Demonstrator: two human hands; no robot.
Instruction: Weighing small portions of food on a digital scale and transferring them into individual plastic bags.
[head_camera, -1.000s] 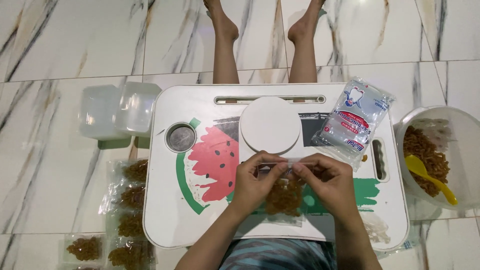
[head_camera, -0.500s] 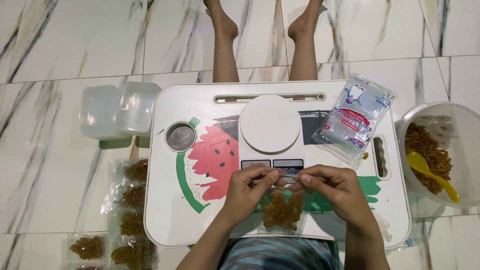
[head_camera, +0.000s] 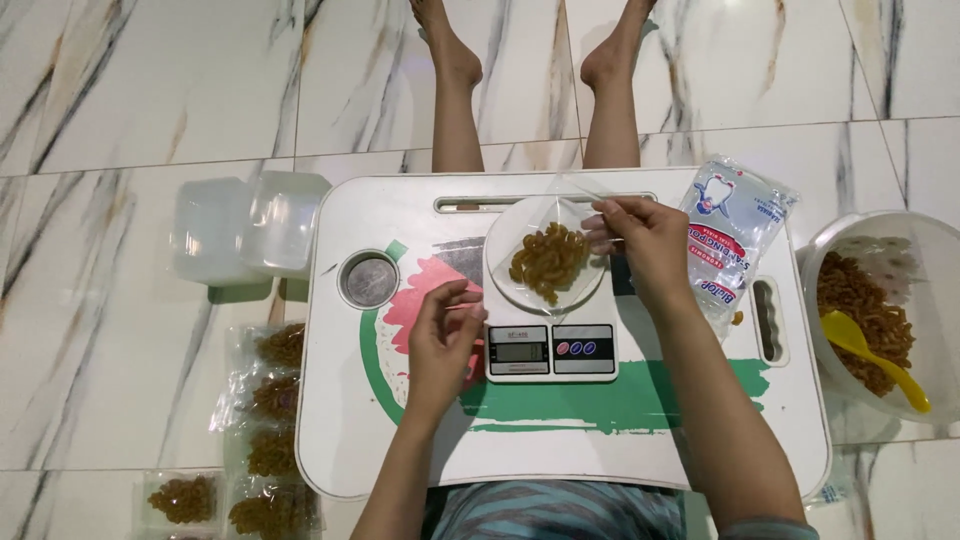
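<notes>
1. The right hand (head_camera: 645, 245) pinches the top edge of a small clear bag (head_camera: 550, 255) between thumb and fingers (head_camera: 600, 235).
2. The bag holds brown curled snacks and lies on the round white pan of a scale (head_camera: 550, 350), near the middle of the desk (head_camera: 420, 440).
3. The left hand (head_camera: 440, 345) hovers just left of the scale, fingers loosely curled and holding nothing, above the watermelon picture on the desk.
4. A round metal cup holder (head_camera: 369, 279) sits in the desk left of the scale.
5. A pack of empty bags (head_camera: 735, 240) lies on the desk's right part, just beside the right hand.
6. Right of the desk, on the floor, a white tub (head_camera: 925, 250) holds more snacks and a yellow scoop (head_camera: 870, 355).
7. Left of the desk lie 2 clear boxes (head_camera: 245, 225) and, nearer the person, several filled bags (head_camera: 265, 430).
8. The person's bare legs stretch out under the desk's far edge.
</notes>
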